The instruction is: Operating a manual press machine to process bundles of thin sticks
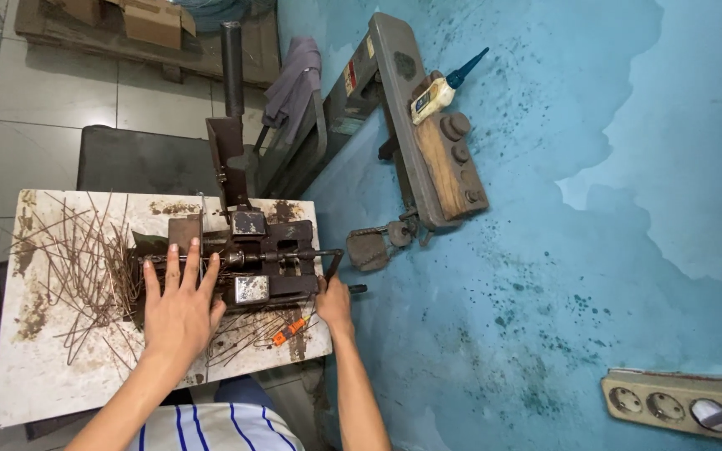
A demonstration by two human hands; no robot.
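Two hands work a small rusty bending jig (256,255), a dark steel block of plates and a cross rod bolted near the far edge of a worn white board (35,384). It looks heavy and rigid, not a thing to lift; the sensible hold seems to be its bent crank handle (332,266) at the right end. Thin wire pieces (85,267) lie scattered to its left and along its near side; I judge them light, stiff and springy, with sharp ends, best pinched by the middle.

The left hand (179,305) lies palm down with fingers spread flat, tips pressing on the jig's left part and the wires there, grasping nothing. The right hand (333,302) is curled about the foot of the crank handle, forearm running straight back towards the striped shirt (227,426).

An orange-handled tool (290,331) rests among the wires at the near edge. Beyond, a tall black lever (232,63) rises behind the jig, a grey cloth (294,75) hangs near it, and a glue bottle (440,88) sits on a wooden block by the blue wall. A power strip (678,405) lies lower right.
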